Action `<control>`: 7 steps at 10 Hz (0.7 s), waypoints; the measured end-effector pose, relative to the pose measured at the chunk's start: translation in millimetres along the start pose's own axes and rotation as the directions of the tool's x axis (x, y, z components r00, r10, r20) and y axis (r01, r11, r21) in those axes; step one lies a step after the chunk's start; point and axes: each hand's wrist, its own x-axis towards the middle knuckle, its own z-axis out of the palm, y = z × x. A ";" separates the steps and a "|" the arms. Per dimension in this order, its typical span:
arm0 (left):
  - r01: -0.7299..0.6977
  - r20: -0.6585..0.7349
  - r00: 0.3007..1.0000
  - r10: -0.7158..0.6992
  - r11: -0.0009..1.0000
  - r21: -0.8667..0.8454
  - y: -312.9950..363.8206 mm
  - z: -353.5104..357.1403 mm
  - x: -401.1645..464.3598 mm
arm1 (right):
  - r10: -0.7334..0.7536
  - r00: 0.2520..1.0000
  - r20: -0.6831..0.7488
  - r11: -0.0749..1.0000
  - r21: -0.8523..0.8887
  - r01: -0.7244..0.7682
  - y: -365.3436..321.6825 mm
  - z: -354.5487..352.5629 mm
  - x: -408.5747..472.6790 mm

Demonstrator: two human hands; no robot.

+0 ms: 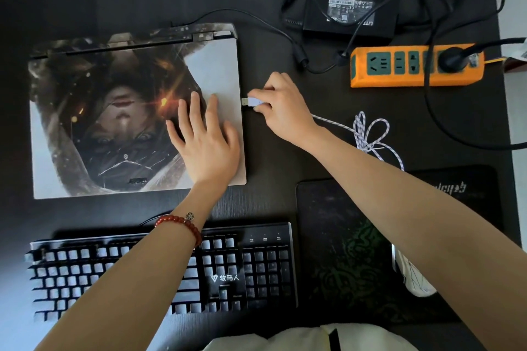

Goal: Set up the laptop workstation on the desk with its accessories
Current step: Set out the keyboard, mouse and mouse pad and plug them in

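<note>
A closed laptop [94,111] with a printed picture on its lid lies on the black desk [268,196]. My left hand [205,139] rests flat on the lid near its right edge, fingers straight. My right hand [281,105] pinches a white USB plug [252,102], whose metal tip is right at the laptop's right side. The plug's braided white cable [368,134] trails right in a tied bundle toward a white mouse [413,273], partly hidden under my right forearm. A black keyboard [242,268] lies in front of the laptop.
A black mouse pad [350,251] lies right of the keyboard. An orange power strip [413,65] with one black plug in it sits at the back right, behind it a black power brick [350,14] with looping black cables, one running to the laptop's rear.
</note>
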 end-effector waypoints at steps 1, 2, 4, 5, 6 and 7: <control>0.000 0.003 1.000 0.000 1.000 0.004 0.1 0.2 0.4 | 0.014 1.000 0.010 1.000 0.006 -0.014 -0.5 -0.7 0.2; 0.003 0.003 1.000 -0.003 1.000 0.006 0.7 -0.1 0.6 | 0.005 1.000 0.023 1.000 0.011 -0.005 1.1 -1.1 -0.6; 0.003 0.004 1.000 -0.003 1.000 0.005 -0.4 0.4 0.4 | 0.081 0.997 -0.004 0.993 0.090 -0.080 -2.2 2.5 -2.6; 0.007 -0.003 1.000 -0.007 1.000 0.005 -0.5 0.9 0.8 | 0.097 0.995 -0.021 0.985 0.147 -0.093 -2.8 2.6 -3.7; 0.011 -0.004 1.000 -0.011 1.000 0.004 -0.1 1.4 0.7 | 0.105 0.994 -0.032 0.981 0.168 -0.098 -2.1 3.1 -3.8; 0.013 -0.008 1.000 -0.013 1.000 -0.003 0.1 2.0 0.6 | 0.110 0.994 -0.027 0.977 0.186 -0.103 -1.2 4.7 -4.6</control>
